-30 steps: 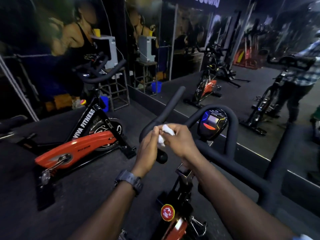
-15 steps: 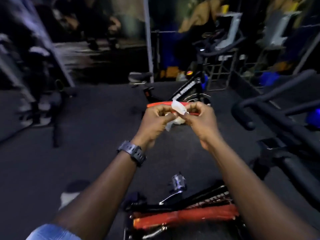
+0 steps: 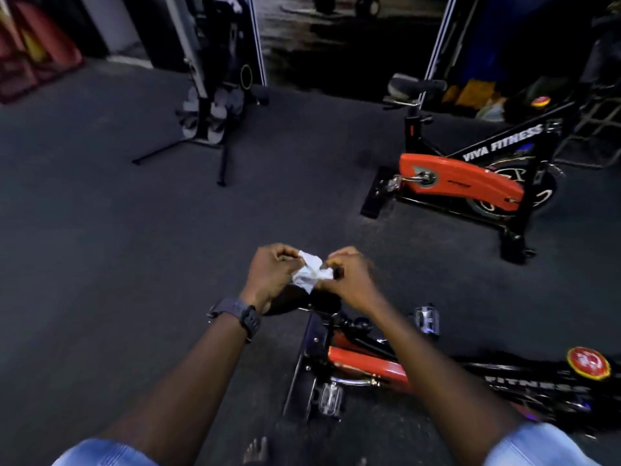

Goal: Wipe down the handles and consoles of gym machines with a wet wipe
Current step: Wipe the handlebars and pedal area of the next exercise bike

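Two hands meet in front of us over one small white wet wipe (image 3: 311, 272), crumpled and bunched between them. Our left hand (image 3: 270, 275) has its fingers curled in, the thumb and fingertips pinching the wipe's left edge; our right hand (image 3: 349, 280) is curled the same way and pinches the wipe's right side, so the cloth is held in the air between the two sets of fingertips, touching nothing else. Our right hand is a little blurred, so we cannot tell exactly which fingers carry the pinch.

On our left wrist, just behind the curled fingers, sits a dark watch (image 3: 243, 317). Directly beneath our fingers is a dark saddle-like shape, and below the right forearm lies the frame of the near exercise bike (image 3: 369, 364), black with a red guard, a metal pedal (image 3: 331, 400) on its near side and a round red badge (image 3: 588, 363) farther right.

Beyond our fingertips and off to the right, well apart, stands a second exercise bike (image 3: 470, 179), black and red, lettered VIVA FITNESS, with its saddle (image 3: 415, 85) raised. Beyond our fingertips to the left stands a dark rack (image 3: 215, 105) on thin legs. All of it rests on a dark gym floor (image 3: 117, 247).
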Tool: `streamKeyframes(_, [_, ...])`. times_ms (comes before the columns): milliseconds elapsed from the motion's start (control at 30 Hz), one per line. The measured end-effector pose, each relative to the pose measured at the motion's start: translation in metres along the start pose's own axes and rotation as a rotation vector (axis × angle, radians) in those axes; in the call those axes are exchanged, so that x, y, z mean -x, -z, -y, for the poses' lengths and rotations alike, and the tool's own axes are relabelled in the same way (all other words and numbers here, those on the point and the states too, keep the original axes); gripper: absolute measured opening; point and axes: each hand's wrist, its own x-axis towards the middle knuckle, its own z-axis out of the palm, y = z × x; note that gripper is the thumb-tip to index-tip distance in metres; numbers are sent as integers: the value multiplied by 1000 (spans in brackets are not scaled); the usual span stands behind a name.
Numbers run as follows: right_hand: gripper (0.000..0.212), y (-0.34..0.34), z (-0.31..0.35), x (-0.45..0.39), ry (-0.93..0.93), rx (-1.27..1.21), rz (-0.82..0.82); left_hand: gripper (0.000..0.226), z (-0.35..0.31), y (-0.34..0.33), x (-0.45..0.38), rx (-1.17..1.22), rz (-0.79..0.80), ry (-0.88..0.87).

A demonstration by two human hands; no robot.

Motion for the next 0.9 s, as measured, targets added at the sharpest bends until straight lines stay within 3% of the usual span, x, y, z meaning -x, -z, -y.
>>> streamKeyframes(100, [10, -40, 1, -8, -61, 207, -29, 10, 34, 24, -18, -41, -18, 34])
streamKeyframes(267, [37, -92, 7, -18, -28, 511, 76, 30, 76, 54, -50, -83, 35, 54])
streamKeyframes(467, [40, -130, 23, -9, 40, 603, -44, 41, 94, 73, -73, -34, 176, -4])
streamKeyframes(567, [14, -139, 25, -19, 149, 581, -52, 43, 93, 76, -77, -60, 206, -10])
streamKeyframes(700, [44, -133, 31, -46, -109, 450, -234, 46, 95, 78, -78, -65, 167, -53])
streamKeyframes(767, [44, -146, 36, -52, 5, 529, -226, 45, 90, 80, -79, -42, 178, -10])
streamKeyframes(833, [34, -160, 34, -36, 215, 520, -115, 43, 87, 83, -78, -12, 193, 21])
streamKeyframes(900, [30, -154, 12, -15, 276, 524, -91, 64, 91, 86, -77, 44, 260, 80])
